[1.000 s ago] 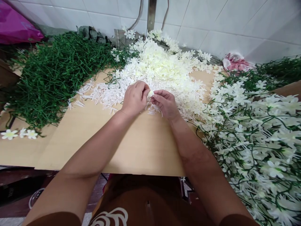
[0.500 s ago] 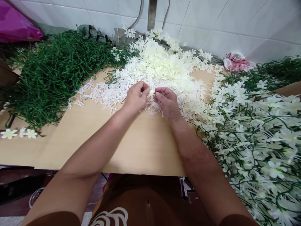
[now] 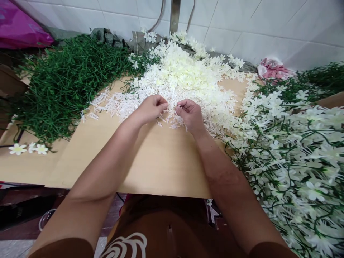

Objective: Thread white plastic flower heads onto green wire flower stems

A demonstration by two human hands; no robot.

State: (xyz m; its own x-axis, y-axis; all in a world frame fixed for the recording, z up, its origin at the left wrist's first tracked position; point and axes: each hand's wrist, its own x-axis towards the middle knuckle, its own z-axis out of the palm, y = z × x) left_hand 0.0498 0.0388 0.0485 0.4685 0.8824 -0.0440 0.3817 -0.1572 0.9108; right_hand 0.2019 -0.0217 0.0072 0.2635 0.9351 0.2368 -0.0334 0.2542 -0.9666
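Note:
My left hand (image 3: 152, 108) is over the front of a heap of white thread-like stamens (image 3: 115, 105), thumb and forefinger pinched together. Whatever lies in that pinch is too small to make out. A short gap to the right, my right hand (image 3: 190, 114) is closed too, thumb against fingers; I cannot make out what it grips against the pale background. Just beyond both hands rises a pile of cream-white artificial flower heads (image 3: 185, 71).
Green plastic stems (image 3: 72, 79) are heaped on the left, with a few loose flowers (image 3: 17, 149) in front. Assembled white flowers on green stems (image 3: 290, 161) crowd the right side. Brown cardboard (image 3: 161, 161) covers the table. A pink-and-white plastic bag (image 3: 275, 70) lies by the tiled wall.
The pale flower that was between my fingertips no longer shows there distinctly. My left hand has drawn slightly leftward, widening the gap; my right hand has barely moved.

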